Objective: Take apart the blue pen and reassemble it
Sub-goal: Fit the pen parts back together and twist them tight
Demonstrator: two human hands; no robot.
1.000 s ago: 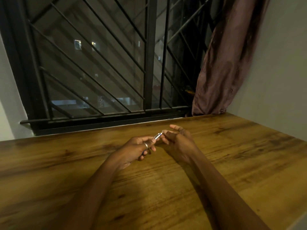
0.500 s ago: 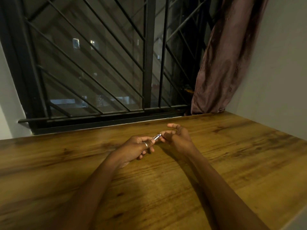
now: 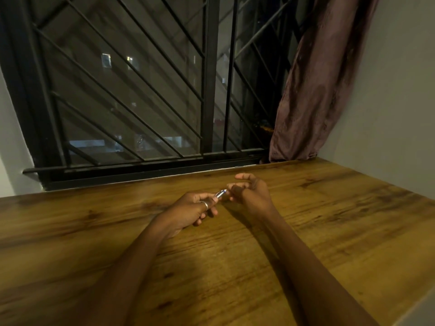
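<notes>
**A small, light pen held at the tip end**

A wide wooden bench point(image 3: 329, 231) is seen below a barred window point(image 3: 141, 90), with a curtain point(image 3: 313, 90) bunched at its right end. Both forearms are stretched out over the bench. The left hand point(image 3: 190, 211) is curled shut round the pen point(image 3: 220, 193), most of which is hidden in the fist; only a short silvery end with a trace of blue is left showing. The right hand point(image 3: 249, 191) is brought up to that end, its thumb and fingertips pinched at or just beside it, though whether contact is made cannot be told.

The pen is judged light, stiff and smooth, so it is likely to slip if pinched loosely. The barrel is best gripped firmly in the fist and the tip section turned with the fingertips. Small inner parts, if any, could be lost easily.
</notes>
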